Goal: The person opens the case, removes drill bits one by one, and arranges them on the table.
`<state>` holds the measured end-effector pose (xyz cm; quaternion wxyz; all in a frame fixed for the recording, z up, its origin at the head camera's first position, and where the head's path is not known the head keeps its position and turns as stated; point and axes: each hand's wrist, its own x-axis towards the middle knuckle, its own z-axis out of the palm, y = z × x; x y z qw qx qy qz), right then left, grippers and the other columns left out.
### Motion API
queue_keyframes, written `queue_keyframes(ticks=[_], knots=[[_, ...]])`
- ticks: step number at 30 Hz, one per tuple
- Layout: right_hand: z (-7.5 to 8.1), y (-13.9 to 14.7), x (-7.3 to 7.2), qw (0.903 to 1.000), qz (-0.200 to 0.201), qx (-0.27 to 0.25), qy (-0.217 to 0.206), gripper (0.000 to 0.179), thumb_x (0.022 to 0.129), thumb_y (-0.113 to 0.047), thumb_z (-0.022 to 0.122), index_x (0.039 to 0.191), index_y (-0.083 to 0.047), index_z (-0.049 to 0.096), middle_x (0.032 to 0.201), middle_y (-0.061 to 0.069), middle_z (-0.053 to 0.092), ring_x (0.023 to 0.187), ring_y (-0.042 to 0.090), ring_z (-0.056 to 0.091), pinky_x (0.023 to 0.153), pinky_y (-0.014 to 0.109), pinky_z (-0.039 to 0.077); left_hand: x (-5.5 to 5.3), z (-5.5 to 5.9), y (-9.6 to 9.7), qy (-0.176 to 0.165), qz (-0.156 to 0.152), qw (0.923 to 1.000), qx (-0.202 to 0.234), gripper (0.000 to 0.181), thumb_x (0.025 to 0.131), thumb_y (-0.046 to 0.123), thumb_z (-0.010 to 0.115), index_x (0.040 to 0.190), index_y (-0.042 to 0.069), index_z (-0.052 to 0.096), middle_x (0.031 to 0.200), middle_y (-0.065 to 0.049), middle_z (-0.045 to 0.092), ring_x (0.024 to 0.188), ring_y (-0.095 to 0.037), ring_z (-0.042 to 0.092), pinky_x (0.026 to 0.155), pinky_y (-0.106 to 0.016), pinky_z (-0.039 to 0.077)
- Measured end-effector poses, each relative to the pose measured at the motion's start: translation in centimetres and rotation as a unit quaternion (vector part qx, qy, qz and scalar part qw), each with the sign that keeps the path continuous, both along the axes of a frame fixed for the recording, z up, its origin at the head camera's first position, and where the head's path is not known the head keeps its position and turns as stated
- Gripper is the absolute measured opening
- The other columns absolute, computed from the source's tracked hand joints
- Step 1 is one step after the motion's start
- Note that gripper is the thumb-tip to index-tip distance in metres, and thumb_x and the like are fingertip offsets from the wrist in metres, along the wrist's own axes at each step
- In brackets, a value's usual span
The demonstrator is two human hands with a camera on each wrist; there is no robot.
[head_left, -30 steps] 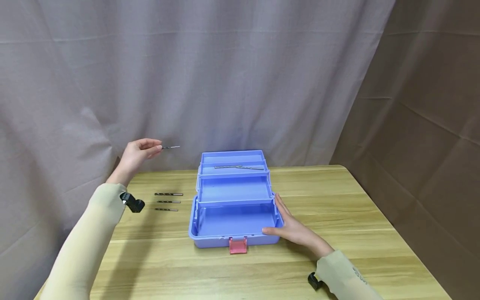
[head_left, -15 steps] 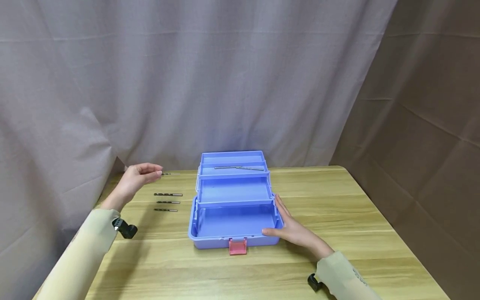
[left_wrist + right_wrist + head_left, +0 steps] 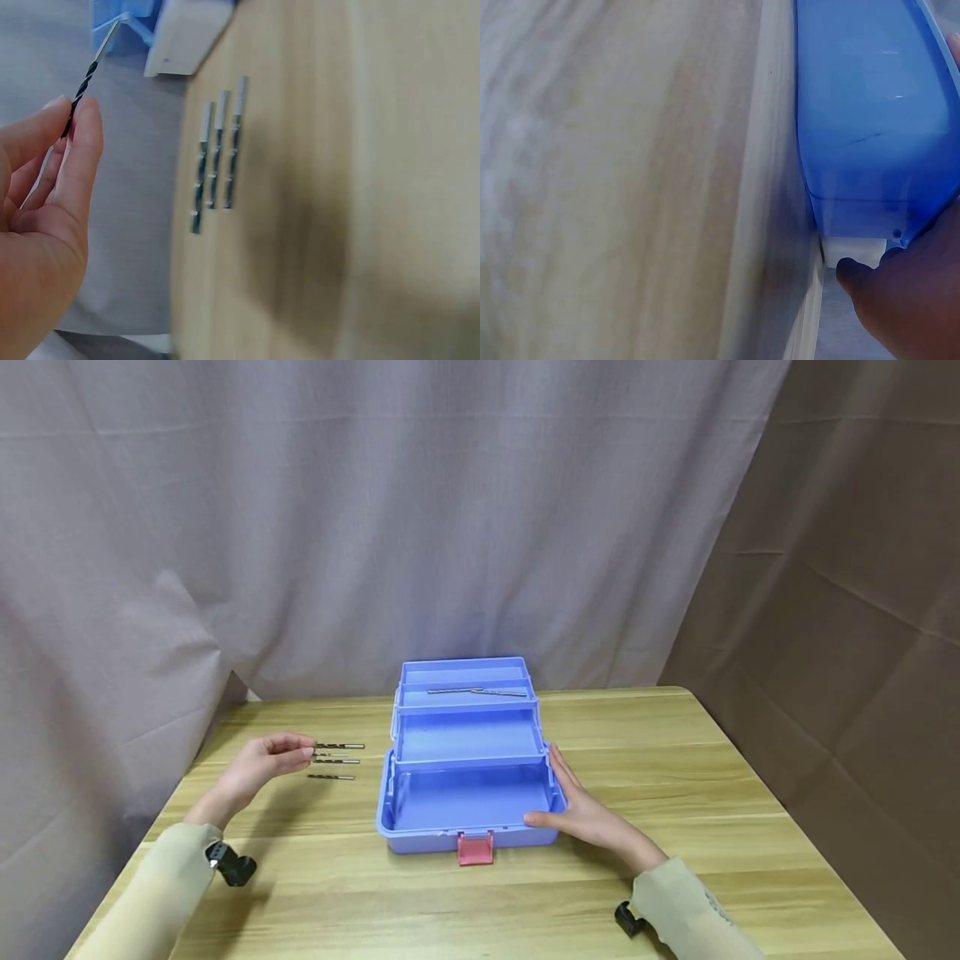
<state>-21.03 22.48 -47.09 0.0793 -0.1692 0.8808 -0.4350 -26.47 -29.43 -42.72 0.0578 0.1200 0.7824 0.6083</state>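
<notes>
My left hand (image 3: 258,767) pinches a thin drill bit (image 3: 91,70) by its black fluted end, thumb against fingertips; its silver shank points away from the hand. In the head view this bit overlaps the group of three other drill bits (image 3: 200,176), which lie side by side on the table. My right hand (image 3: 591,820) rests on the near right corner of a blue toolbox (image 3: 420,843), thumb over the front rim and fingers stretched along the right side. Two more drill bits (image 3: 450,692) lie in an upper tray of the opened toolbox.
A red latch (image 3: 476,849) hangs at the toolbox's front. The wooden table (image 3: 645,752) extends around it on both sides. Grey curtain (image 3: 480,527) stands behind the table, and a brown cloth (image 3: 840,635) hangs along the right.
My left hand has come down and toward me with the pinched drill bit, from above the table's back edge to the bits on the left. The right hand and toolbox have stayed put.
</notes>
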Motion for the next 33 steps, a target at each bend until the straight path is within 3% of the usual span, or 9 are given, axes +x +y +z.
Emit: queue_keyframes(ticks=[6,13,24,33], knots=[[0.0,0.1,0.0,1.0000,0.000,-0.002,0.000,0.119,0.086,-0.045,0.078,0.161,-0.014,-0.010,0.167,0.006,-0.018,0.151,0.040,-0.005,0.115,0.066,0.009,0.8,-1.9,0.2,-0.041,-0.028,0.9987,-0.012,0.040,0.097,0.005,0.065,0.126,-0.020,0.053,0.114,-0.020,0.068,0.103,-0.023,0.070,0.094,-0.035,0.054],[-0.1,0.1,-0.1,1.0000,0.000,-0.005,0.000,0.120,0.086,-0.045,0.078,0.161,-0.013,-0.009,0.166,0.005,-0.018,0.151,0.041,-0.005,0.114,0.066,0.009,1.2,-3.5,0.2,-0.055,-0.043,0.9976,-0.003,0.038,0.095,-0.001,0.065,0.124,-0.021,0.053,0.112,-0.021,0.069,0.100,-0.023,0.070,0.091,-0.037,0.055],[0.0,0.0,-0.2,0.9999,0.004,-0.010,0.003,0.120,0.086,-0.044,0.079,0.161,-0.011,-0.009,0.167,0.007,-0.018,0.151,0.041,-0.006,0.114,0.066,0.009,1.5,-4.5,-0.3,-0.054,-0.050,0.9972,-0.017,0.038,0.096,-0.002,0.062,0.125,-0.023,0.051,0.113,-0.027,0.066,0.096,-0.018,0.070,0.088,-0.031,0.056],[-0.2,0.1,-0.3,1.0000,0.002,-0.006,0.001,0.120,0.086,-0.045,0.079,0.161,-0.013,-0.010,0.167,0.006,-0.018,0.151,0.041,-0.006,0.114,0.067,0.009,1.7,-5.1,-0.7,-0.054,-0.052,0.9968,-0.028,0.039,0.095,0.000,0.066,0.126,-0.020,0.053,0.113,-0.026,0.068,0.097,-0.018,0.069,0.087,-0.025,0.055]])
